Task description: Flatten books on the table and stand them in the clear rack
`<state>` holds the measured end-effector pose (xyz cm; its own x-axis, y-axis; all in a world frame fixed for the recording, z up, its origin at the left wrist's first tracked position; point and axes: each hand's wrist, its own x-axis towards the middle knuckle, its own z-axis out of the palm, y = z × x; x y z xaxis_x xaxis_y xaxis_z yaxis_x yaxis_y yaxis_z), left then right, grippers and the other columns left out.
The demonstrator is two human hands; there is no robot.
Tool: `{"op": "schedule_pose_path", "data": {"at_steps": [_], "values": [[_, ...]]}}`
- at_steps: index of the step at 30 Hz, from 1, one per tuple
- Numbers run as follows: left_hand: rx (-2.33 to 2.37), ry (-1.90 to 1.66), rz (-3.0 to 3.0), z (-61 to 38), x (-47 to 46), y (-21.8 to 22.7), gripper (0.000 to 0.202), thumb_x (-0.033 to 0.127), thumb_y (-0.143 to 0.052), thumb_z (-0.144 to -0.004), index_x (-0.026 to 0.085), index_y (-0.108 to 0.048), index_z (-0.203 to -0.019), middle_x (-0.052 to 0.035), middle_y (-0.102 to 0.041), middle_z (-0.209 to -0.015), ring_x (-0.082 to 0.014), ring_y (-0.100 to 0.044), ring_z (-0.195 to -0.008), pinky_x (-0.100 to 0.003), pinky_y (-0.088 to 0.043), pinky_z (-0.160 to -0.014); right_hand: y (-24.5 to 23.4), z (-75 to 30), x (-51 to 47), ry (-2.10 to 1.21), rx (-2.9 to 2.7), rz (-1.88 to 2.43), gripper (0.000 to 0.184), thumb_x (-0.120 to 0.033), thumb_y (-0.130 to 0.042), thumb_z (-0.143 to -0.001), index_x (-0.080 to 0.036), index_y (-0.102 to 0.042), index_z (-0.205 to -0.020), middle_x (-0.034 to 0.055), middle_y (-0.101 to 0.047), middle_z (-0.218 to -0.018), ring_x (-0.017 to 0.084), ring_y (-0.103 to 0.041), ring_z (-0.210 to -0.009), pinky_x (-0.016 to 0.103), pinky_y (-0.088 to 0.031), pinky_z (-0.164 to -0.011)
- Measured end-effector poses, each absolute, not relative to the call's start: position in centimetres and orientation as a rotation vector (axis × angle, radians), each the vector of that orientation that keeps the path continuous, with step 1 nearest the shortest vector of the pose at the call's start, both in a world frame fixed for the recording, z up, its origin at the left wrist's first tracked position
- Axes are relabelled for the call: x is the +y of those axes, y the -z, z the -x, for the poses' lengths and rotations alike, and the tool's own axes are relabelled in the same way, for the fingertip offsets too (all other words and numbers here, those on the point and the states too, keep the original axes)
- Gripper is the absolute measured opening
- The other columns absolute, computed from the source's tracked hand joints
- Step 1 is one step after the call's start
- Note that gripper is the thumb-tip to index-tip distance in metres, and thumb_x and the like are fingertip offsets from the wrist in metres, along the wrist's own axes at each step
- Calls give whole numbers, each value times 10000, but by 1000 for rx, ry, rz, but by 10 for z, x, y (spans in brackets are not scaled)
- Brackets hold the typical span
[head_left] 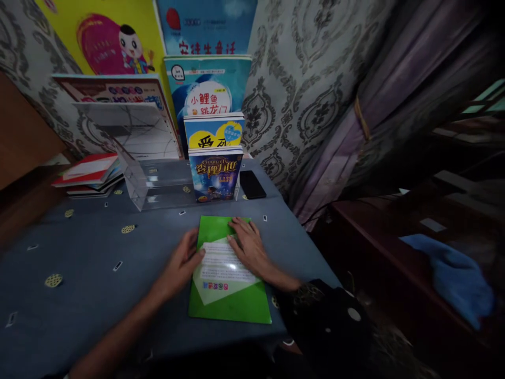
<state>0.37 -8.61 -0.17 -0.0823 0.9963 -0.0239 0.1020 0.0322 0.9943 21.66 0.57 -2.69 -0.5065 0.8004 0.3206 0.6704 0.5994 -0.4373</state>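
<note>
A green book [229,310] with a pale slanted panel of small print lies flat on the table in front of me. Its coloured title characters look upside down from here. My left hand [184,266] rests at the book's left edge, thumb over the cover and fingers spread apart from it. Across the upper right of the cover lies my right hand [250,247], palm down with fingers outstretched. Straight ahead, a small blue book [216,176] stands upright at the front of a clear stepped rack [169,200].
Behind it, a yellow-and-blue book [215,134], a teal book [209,84] and taller books stand against patterned wallpaper. A black phone [252,184] lies right of the rack; stacked books [89,173] lie left. A purple curtain [339,152] hangs past the blue tablecloth's [94,237] right edge.
</note>
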Motion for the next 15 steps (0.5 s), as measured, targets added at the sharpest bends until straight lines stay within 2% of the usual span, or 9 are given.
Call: {"op": "schedule_pose_path", "data": {"at_steps": [4, 8, 12, 14, 15], "values": [[1367, -1311, -747, 4, -66, -18, 563, 272, -803, -746, 191, -584, -1258, -163, -585, -1400, -335, -568, -1311, -423, -543, -1000, 26, -220, -7, -426, -2253, 1132, 425, -381, -362, -1038, -169, -593, -1326, 172, -587, -1432, 303, -461, -1418, 605, -282, -1184], [1253, -1076, -550, -5, -65, -28, 527, 159, -803, -736, 128, -601, -1222, -167, -726, -1107, -322, -719, -1043, -402, -617, -817, 27, -222, -10, -491, -2158, 1116, 423, -381, -371, -1032, -167, -577, -1333, 179, -549, -1458, 304, -436, -1433, 589, -307, -1189], [1117, -972, -567, -16, -69, -36, 483, 172, -809, -761, 123, -622, -1203, -157, -753, -1058, -309, -743, -976, -397, -622, -828, 30, -227, -10, -583, -2017, 1164, 533, -435, -443, -1004, -150, -464, -1453, 196, -382, -1590, 320, -351, -1485, 559, -333, -1194], [1096, -997, -638, -14, -69, -45, 522, 222, -824, -760, 135, -613, -1230, -151, -754, -1071, -307, -746, -966, -401, -622, -828, 30, -230, -7, -659, -1891, 1188, 638, -471, -511, -970, -145, -389, -1504, 205, -387, -1583, 324, -359, -1479, 561, -347, -1185], [1079, -1016, -683, -12, -68, -50, 556, 257, -833, -756, 142, -605, -1249, -149, -752, -1085, -309, -744, -969, -405, -622, -831, 29, -232, -4, -736, -1825, 1178, 684, -484, -544, -951, -144, -367, -1516, 212, -438, -1547, 324, -417, -1442, 557, -385, -1159]]}}
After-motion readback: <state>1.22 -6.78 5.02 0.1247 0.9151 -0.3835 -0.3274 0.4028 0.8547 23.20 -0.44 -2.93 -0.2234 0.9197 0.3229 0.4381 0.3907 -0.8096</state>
